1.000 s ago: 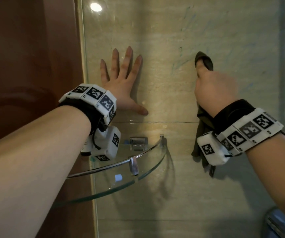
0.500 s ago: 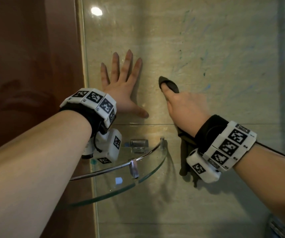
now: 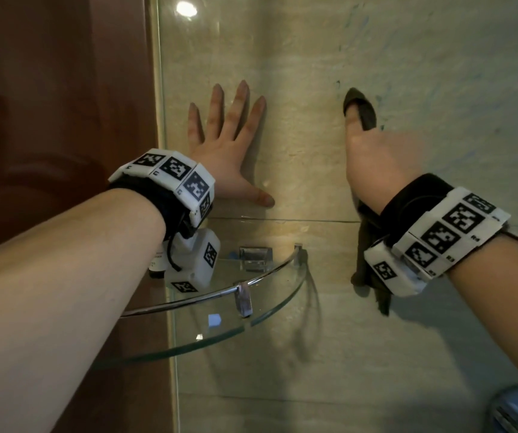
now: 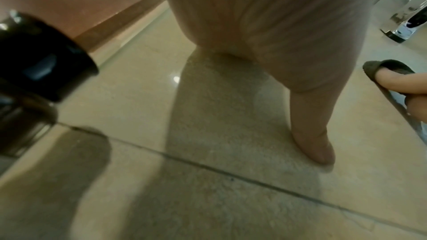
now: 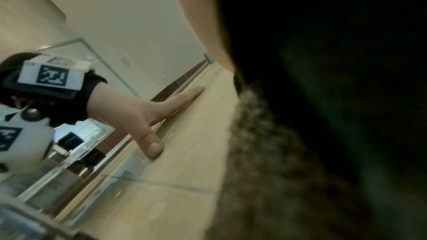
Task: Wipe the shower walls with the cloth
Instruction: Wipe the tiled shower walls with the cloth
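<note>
We count two hands and one cloth. Our left hand lies flat on the beige shower wall, its fingers spread wide. Our right hand holds the dark cloth against the wall, fingers wrapped in it, the rest hanging below the wrist. One glass corner shelf carries two dark-capped bottles, seen from the right wrist.
</note>
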`<move>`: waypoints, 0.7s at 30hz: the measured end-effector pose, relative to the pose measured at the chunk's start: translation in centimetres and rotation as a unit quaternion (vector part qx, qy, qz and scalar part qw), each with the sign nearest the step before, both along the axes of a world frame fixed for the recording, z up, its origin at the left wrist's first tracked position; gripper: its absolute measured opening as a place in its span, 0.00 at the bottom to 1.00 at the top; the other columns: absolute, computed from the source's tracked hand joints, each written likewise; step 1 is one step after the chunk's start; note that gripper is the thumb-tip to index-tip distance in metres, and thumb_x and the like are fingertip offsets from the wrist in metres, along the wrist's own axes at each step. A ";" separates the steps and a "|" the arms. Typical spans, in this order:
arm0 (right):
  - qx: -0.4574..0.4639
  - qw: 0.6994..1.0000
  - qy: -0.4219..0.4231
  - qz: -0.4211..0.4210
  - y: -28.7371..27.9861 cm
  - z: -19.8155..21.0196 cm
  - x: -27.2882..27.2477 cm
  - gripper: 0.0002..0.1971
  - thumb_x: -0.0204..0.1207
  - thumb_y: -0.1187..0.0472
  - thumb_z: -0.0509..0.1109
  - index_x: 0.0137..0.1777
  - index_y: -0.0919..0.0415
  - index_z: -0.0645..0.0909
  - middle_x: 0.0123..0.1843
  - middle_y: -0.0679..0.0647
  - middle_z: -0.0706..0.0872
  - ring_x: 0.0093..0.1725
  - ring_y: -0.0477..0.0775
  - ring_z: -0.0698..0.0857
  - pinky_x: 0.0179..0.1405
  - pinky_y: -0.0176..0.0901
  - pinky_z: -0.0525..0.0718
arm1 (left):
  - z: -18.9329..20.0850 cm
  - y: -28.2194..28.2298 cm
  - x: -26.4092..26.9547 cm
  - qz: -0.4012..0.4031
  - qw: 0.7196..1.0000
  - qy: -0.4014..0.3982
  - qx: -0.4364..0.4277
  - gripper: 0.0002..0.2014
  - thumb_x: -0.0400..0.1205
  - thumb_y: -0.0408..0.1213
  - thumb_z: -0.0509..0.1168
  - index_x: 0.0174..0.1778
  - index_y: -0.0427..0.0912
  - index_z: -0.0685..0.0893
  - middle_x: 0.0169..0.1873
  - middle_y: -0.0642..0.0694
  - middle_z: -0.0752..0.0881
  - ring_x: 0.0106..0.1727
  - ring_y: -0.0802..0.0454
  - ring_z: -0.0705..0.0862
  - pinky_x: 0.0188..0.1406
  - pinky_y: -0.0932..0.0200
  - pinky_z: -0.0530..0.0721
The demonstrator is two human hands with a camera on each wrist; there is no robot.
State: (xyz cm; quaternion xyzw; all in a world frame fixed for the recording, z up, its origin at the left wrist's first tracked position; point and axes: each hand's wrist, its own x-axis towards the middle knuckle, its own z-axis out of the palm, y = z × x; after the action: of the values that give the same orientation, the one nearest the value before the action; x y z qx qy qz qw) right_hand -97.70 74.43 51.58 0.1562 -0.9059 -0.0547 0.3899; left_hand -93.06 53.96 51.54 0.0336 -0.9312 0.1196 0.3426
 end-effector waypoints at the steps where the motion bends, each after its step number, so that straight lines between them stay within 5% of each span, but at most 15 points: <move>1: -0.014 1.000 -0.005 -0.003 0.2 0.2 -0.1 0.45 0.74 0.73 0.63 0.84 0.65 0.38 0.28 0.57 0.66 0.24 0.55 0.68 0.29 0.50 0.68 | 0.0 0.0 0.0 0.000 1.000 -0.001 0.000 0.71 0.60 0.74 0.71 0.79 0.53 0.23 0.78 0.48 0.20 0.78 0.40 0.20 0.71 0.36 0.21; 5: -0.070 0.997 -0.023 -0.009 1.2 0.9 -0.2 0.45 0.74 0.74 0.63 0.84 0.65 0.38 0.32 0.59 0.69 0.27 0.57 0.70 0.35 0.53 0.73 | 0.0 0.1 0.1 0.000 1.000 -0.006 0.003 0.71 0.60 0.74 0.71 0.79 0.54 0.22 0.78 0.49 0.19 0.77 0.41 0.19 0.71 0.37 0.20; 9: -0.133 0.991 -0.021 0.025 2.0 1.2 0.1 0.39 0.78 0.74 0.55 0.84 0.63 0.39 0.50 0.67 0.82 0.35 0.59 0.73 0.38 0.52 0.72 | 0.1 0.2 0.2 0.002 1.000 -0.015 0.009 0.71 0.61 0.74 0.71 0.78 0.54 0.21 0.77 0.49 0.18 0.77 0.42 0.18 0.71 0.36 0.20; 13: -0.152 0.987 0.007 0.052 0.8 0.9 0.8 0.36 0.81 0.69 0.53 0.85 0.59 0.40 0.39 0.61 0.75 0.29 0.55 0.70 0.36 0.50 0.70 | 0.2 0.3 0.2 0.007 1.000 -0.023 0.015 0.71 0.61 0.73 0.71 0.76 0.55 0.19 0.75 0.50 0.16 0.76 0.42 0.16 0.70 0.36 0.19; 21: -0.011 0.993 0.043 0.112 -3.3 -0.5 1.0 0.30 0.86 0.62 0.51 0.85 0.51 0.46 0.28 0.53 0.65 0.24 0.51 0.64 0.27 0.45 0.64 | 0.2 0.3 0.2 0.005 1.000 -0.007 0.010 0.71 0.61 0.74 0.71 0.77 0.55 0.20 0.77 0.49 0.18 0.77 0.41 0.18 0.70 0.36 0.19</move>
State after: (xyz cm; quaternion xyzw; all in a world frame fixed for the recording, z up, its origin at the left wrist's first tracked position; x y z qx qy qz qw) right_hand -96.68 71.16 51.08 0.2503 -0.8656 -0.0076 0.4336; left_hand -92.85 54.22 51.69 0.0406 -0.9347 0.1120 0.3348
